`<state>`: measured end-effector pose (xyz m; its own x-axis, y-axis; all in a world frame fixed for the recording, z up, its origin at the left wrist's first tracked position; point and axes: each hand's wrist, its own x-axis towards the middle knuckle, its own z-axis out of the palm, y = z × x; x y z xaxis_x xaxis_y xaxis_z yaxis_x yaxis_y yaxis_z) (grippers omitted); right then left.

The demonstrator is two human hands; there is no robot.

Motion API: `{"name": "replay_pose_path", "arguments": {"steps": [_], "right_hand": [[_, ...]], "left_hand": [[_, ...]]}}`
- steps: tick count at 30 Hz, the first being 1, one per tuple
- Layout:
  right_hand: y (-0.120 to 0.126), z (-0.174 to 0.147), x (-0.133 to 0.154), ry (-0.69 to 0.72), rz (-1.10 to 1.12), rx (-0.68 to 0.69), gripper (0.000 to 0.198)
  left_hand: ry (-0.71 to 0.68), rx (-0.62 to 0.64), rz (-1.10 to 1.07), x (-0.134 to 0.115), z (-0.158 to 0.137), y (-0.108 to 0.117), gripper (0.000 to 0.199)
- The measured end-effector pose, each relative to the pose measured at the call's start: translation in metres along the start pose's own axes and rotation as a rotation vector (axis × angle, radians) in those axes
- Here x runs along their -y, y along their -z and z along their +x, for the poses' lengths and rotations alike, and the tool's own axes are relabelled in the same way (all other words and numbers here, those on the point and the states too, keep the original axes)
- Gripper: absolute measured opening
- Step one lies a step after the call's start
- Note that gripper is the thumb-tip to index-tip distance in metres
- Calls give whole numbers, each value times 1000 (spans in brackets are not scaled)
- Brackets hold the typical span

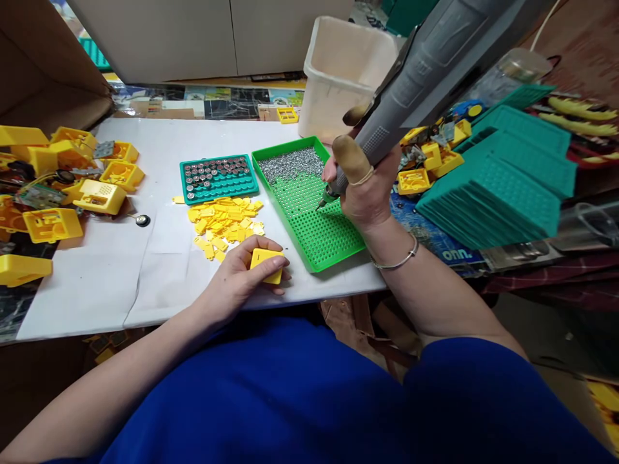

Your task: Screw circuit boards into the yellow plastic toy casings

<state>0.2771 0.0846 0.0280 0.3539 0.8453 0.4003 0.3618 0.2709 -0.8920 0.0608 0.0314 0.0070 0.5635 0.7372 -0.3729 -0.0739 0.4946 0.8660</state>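
Near the front edge of the table my left hand [246, 274] is closed round a small yellow plastic case [267, 264], thumb across its upper face. My right hand [370, 187], with finger cots on two fingers, grips a grey electric screwdriver [401, 90], its bit pointing down and left. The bit's tip is over a green perforated tray [333, 241], whose far end holds a heap of small silver screws [294, 164]. I cannot tell whether the tip touches the tray. Left of the tray lies a pile of small yellow plastic covers [225, 219].
Behind the covers sits a teal tray [220, 193] partly filled with button cells [213, 169]. Several yellow cases with electronics [99, 196] crowd the left. A translucent bin [329, 84] stands at the back. Stacked teal trays [503, 187] lean at right beside more yellow cases [413, 182].
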Motion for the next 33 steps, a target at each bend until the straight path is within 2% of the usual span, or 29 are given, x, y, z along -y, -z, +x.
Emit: {"name": "replay_pose_path", "arguments": {"steps": [6, 9, 14, 18, 21, 25, 31, 33], "right_hand": [[-7, 5, -4, 75, 159, -88, 56], [-8, 11, -6, 174, 286, -97, 48], [-10, 1, 27, 244, 483, -72, 41], [-19, -29, 64, 183, 625, 65, 42], [-27, -49, 76, 140, 663, 206, 39], [-34, -57, 75, 77, 643, 243, 42], [-38, -54, 69, 4, 497, 256, 56], [-39, -55, 65, -31, 381, 310, 59]], "left_hand": [[10, 18, -61, 0, 0, 1, 29], [47, 21, -127, -1, 1, 2, 26], [58, 2, -213, 0, 6, 4, 29], [54, 4, -236, 2, 6, 4, 29], [34, 12, -248, 4, 6, 5, 28], [9, 35, -250, 5, 5, 6, 24], [-11, 47, -232, 7, 6, 5, 21], [-16, 41, -224, 8, 7, 5, 20]]}}
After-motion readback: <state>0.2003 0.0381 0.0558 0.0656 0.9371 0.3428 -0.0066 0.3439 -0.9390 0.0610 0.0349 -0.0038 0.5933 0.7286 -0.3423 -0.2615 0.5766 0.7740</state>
